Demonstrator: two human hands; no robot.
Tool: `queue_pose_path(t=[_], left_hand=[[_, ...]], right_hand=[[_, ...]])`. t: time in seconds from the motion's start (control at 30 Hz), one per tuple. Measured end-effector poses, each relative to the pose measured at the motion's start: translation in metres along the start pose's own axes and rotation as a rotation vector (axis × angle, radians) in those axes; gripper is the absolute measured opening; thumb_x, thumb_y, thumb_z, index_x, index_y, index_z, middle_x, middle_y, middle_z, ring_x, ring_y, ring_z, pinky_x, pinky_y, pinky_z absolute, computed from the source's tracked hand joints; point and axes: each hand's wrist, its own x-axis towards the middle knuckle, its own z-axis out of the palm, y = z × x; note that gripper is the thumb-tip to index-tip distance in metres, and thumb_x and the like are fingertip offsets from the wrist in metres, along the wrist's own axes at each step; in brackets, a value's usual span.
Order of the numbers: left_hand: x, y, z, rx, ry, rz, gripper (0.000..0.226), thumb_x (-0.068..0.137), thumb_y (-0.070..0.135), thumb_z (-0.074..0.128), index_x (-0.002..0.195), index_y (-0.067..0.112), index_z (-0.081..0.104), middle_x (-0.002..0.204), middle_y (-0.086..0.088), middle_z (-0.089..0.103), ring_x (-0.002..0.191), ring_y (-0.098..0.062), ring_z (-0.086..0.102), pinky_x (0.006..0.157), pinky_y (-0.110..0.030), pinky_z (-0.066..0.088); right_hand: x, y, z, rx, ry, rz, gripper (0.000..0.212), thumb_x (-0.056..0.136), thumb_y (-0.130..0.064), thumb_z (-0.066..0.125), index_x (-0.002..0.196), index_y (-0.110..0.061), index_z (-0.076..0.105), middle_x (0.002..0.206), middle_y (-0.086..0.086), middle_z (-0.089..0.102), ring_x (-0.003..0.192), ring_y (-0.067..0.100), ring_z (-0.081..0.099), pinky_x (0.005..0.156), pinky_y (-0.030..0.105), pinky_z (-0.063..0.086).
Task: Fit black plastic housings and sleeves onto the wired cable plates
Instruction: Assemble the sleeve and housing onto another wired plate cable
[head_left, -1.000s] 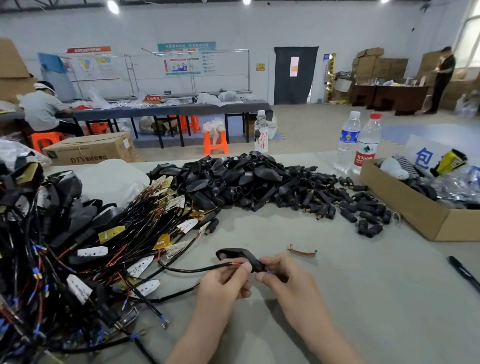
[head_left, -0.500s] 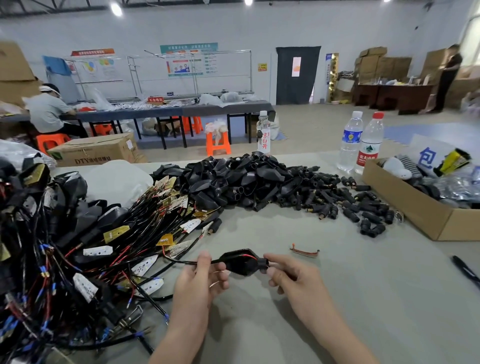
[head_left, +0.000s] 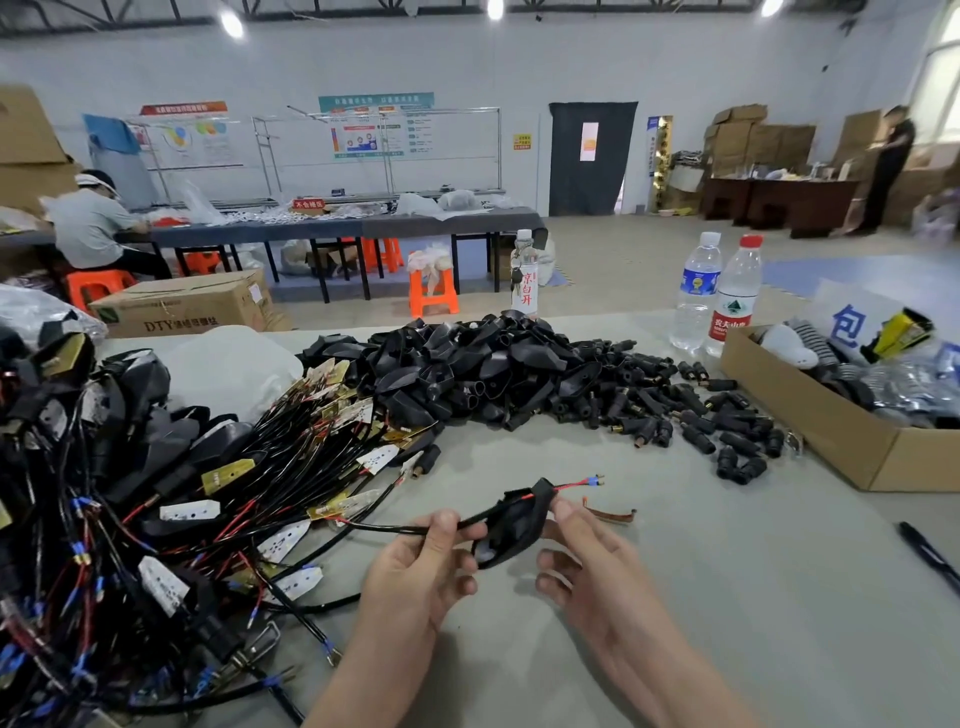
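Note:
My left hand (head_left: 415, 566) pinches a black cable (head_left: 395, 529) just left of a black plastic housing (head_left: 511, 530) held above the table. The housing tilts up to the right, and a red wire with a blue terminal (head_left: 579, 484) sticks out of its narrow end. My right hand (head_left: 592, 566) has relaxed fingers, one fingertip touching the housing's right side. Loose black housings (head_left: 467, 364) are heaped at the table's middle back, with small black sleeves (head_left: 701, 415) spread to their right. Wired cable plates (head_left: 311, 467) lie in a tangle on the left.
A cardboard box (head_left: 810, 421) of bagged parts stands at the right, two water bottles (head_left: 717, 296) behind it. A black pen (head_left: 930, 556) lies at the right edge, a short copper strip (head_left: 610, 515) near my right hand. A white bag (head_left: 228, 364) lies behind the cables.
The housing has tipped up and slid along the cable, so the red wire's end now pokes out of its narrow end. My right hand has eased off that end.

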Motion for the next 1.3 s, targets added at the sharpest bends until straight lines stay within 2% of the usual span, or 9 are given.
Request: queue_pose_path(t=[0.2, 0.3, 0.4, 0.53, 0.6, 0.73, 0.93, 1.1, 1.3], left_hand=[[0.001, -0.006, -0.003, 0.221, 0.003, 0.133, 0.021, 0.08, 0.021, 0.069, 0.092, 0.004, 0.067, 0.088, -0.017, 0.076, 0.054, -0.015, 0.057, 0.047, -0.024, 0.047], [0.002, -0.009, -0.007, 0.388, 0.084, 0.279, 0.01, 0.084, 0.024, 0.07, 0.082, 0.015, 0.074, 0.068, -0.004, 0.072, 0.056, -0.015, 0.053, 0.051, -0.024, 0.043], [-0.001, -0.01, -0.008, 0.521, 0.075, 0.375, 0.005, 0.083, 0.029, 0.074, 0.086, 0.034, 0.075, 0.057, 0.008, 0.065, 0.053, -0.003, 0.053, 0.054, -0.013, 0.04], [-0.002, -0.014, -0.008, 0.577, 0.037, 0.371, 0.012, 0.086, 0.023, 0.076, 0.086, 0.035, 0.074, 0.071, -0.012, 0.072, 0.065, -0.016, 0.057, 0.064, -0.025, 0.043], [-0.002, -0.015, -0.007, 0.579, 0.004, 0.351, 0.004, 0.085, 0.03, 0.077, 0.087, 0.027, 0.075, 0.075, -0.011, 0.074, 0.07, -0.018, 0.065, 0.068, -0.025, 0.046], [0.002, -0.015, -0.006, 0.464, 0.051, 0.32, 0.033, 0.081, 0.046, 0.065, 0.097, 0.018, 0.071, 0.066, 0.007, 0.068, 0.064, -0.007, 0.063, 0.059, -0.017, 0.048], [0.016, -0.008, -0.022, 0.14, 0.246, 0.194, 0.024, 0.093, 0.034, 0.064, 0.088, 0.01, 0.068, 0.064, 0.001, 0.061, 0.057, -0.014, 0.058, 0.052, -0.025, 0.052], [0.01, -0.01, -0.018, 0.275, 0.192, 0.28, 0.035, 0.078, 0.045, 0.069, 0.089, 0.011, 0.071, 0.072, 0.003, 0.069, 0.062, -0.008, 0.061, 0.056, -0.02, 0.053], [0.003, -0.015, -0.01, 0.487, 0.164, 0.398, 0.026, 0.078, 0.046, 0.067, 0.09, 0.025, 0.075, 0.081, 0.012, 0.075, 0.076, -0.002, 0.069, 0.065, -0.008, 0.047]], right_hand=[[-0.004, 0.003, 0.001, -0.162, -0.019, -0.101, 0.03, 0.074, -0.039, 0.071, 0.1, -0.026, 0.077, 0.103, 0.009, 0.075, 0.076, 0.019, 0.068, 0.057, 0.027, 0.054], [-0.006, 0.0, 0.003, -0.197, -0.029, -0.092, 0.034, 0.071, -0.042, 0.072, 0.103, -0.03, 0.076, 0.104, 0.006, 0.076, 0.078, 0.026, 0.072, 0.057, 0.029, 0.056], [-0.008, -0.001, 0.006, -0.234, -0.009, -0.071, 0.035, 0.072, -0.046, 0.071, 0.101, -0.027, 0.076, 0.095, 0.01, 0.075, 0.078, 0.031, 0.073, 0.055, 0.03, 0.055], [-0.008, 0.001, 0.005, -0.26, 0.033, -0.054, 0.025, 0.09, -0.035, 0.061, 0.099, -0.018, 0.076, 0.091, 0.014, 0.074, 0.079, 0.034, 0.074, 0.053, 0.029, 0.056], [-0.006, 0.002, 0.002, -0.294, 0.041, -0.056, 0.024, 0.096, -0.029, 0.058, 0.102, -0.014, 0.075, 0.094, 0.014, 0.075, 0.078, 0.03, 0.074, 0.054, 0.029, 0.056], [-0.002, 0.002, -0.003, -0.347, 0.089, -0.093, 0.023, 0.101, -0.023, 0.053, 0.105, -0.009, 0.071, 0.09, 0.01, 0.076, 0.074, 0.023, 0.074, 0.052, 0.026, 0.055], [0.001, -0.005, -0.013, -0.338, 0.21, -0.152, 0.024, 0.102, -0.026, 0.052, 0.099, -0.013, 0.072, 0.084, 0.01, 0.075, 0.074, 0.023, 0.074, 0.051, 0.025, 0.054], [0.0, 0.0, -0.007, -0.336, 0.142, -0.123, 0.027, 0.098, -0.033, 0.055, 0.09, -0.018, 0.076, 0.089, 0.01, 0.076, 0.077, 0.026, 0.074, 0.056, 0.028, 0.057], [0.002, 0.007, -0.002, -0.317, 0.104, -0.1, 0.022, 0.097, -0.023, 0.058, 0.099, -0.004, 0.069, 0.089, 0.014, 0.076, 0.075, 0.027, 0.074, 0.056, 0.027, 0.057]])
